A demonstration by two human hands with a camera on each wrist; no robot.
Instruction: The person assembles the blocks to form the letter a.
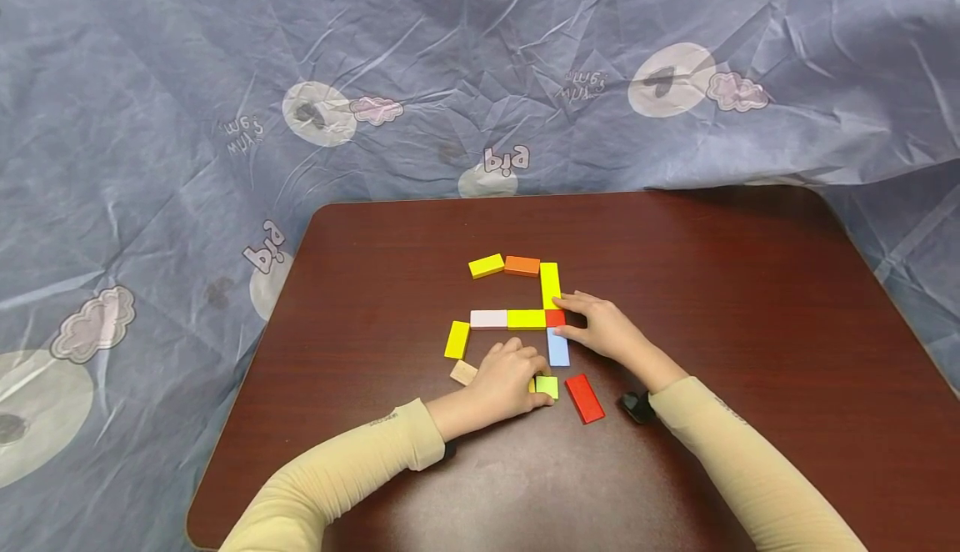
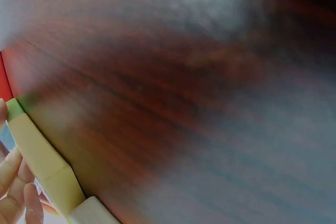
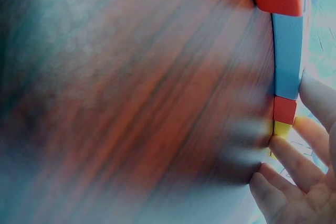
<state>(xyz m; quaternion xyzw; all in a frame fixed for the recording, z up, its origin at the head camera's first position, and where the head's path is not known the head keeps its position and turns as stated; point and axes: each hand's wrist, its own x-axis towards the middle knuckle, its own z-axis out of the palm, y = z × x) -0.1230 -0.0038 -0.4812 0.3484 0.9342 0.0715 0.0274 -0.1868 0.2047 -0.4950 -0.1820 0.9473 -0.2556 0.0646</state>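
Note:
In the head view, my left hand point(image 1: 504, 381) is low over the bottom row of wooden blocks, thumb and forefinger pinching a light green block point(image 1: 548, 388) from its two sides. My right hand point(image 1: 606, 331) reaches in from the right with fingers spread. Its thumb touches the blue block point(image 2: 7, 139) and its fingertips lie along the yellow upright block point(image 1: 550, 283). Between thumb and fingers sits a small red block point(image 3: 285, 109). In the left wrist view, pale yellow blocks point(image 2: 43, 153) run on from the green one. My left palm hides part of that row in the head view.
A loose red block point(image 1: 585, 399) lies slanted below the blue one. Yellow point(image 1: 487, 266) and orange point(image 1: 522, 266) blocks form the top row; white point(image 1: 488, 319) and yellow ones the middle. Another yellow block point(image 1: 457, 340) and a plain wood block point(image 1: 463, 373) stand left. A patterned cloth point(image 1: 465, 77) hangs behind.

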